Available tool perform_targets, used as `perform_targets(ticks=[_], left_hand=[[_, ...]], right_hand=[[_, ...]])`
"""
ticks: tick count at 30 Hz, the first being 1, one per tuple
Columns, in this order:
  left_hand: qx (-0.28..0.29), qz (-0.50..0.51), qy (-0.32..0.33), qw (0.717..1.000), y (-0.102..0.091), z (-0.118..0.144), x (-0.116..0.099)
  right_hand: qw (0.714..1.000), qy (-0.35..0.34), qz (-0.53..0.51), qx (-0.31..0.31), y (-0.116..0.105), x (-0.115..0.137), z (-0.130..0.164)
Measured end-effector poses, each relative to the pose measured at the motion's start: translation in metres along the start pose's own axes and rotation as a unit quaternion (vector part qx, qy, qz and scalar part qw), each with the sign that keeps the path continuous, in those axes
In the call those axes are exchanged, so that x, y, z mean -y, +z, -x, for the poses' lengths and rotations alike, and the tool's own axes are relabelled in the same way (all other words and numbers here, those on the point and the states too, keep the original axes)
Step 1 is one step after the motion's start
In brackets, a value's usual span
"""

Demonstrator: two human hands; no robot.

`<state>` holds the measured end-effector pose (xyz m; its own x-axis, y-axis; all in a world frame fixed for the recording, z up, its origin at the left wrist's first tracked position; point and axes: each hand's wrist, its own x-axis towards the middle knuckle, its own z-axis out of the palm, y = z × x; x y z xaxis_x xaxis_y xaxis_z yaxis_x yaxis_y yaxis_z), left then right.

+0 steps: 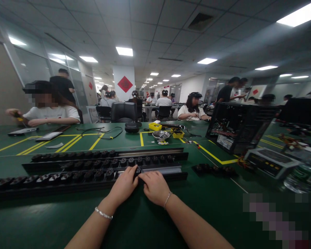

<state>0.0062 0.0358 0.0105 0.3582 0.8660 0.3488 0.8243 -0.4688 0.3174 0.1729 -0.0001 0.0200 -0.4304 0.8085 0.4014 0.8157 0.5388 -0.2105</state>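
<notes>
Three long black strips (163,169) lie across the green table (54,221), with rows of black blocks on them. Two hands, left (124,185) and right (155,186), meet at the nearest strip, where one small black block (138,169) sits at their fingertips; each grip looks narrow, though I can't tell whether it pinches or just touches. Beyond are two yellow trays (154,128) and one metal bowl (160,139); rightward, one computer case (242,126) and one bottle (304,176).

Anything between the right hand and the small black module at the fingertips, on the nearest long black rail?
Nothing visible. The bare right hand has its fingertips right by the small black module on the nearest long black rail. The bare left hand crowds the opposite side, partly hiding the module.
</notes>
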Motion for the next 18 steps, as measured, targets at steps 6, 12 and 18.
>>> perform_targets(ticks=[6,12,18], left_hand=[[0.009,0.007,0.003,1.000,-0.003,0.001,-0.002],[0.015,0.019,0.006,1.000,-0.002,0.003,0.005],[0.005,0.015,0.027,0.999,0.000,0.004,0.008]], right_hand=[[1.000,0.021,0.001,0.006,0.002,0.002,-0.001],[0.999,0.037,0.005,-0.022,0.007,-0.002,-0.001],[0.999,0.030,0.023,-0.011,0.006,-0.005,-0.002]])
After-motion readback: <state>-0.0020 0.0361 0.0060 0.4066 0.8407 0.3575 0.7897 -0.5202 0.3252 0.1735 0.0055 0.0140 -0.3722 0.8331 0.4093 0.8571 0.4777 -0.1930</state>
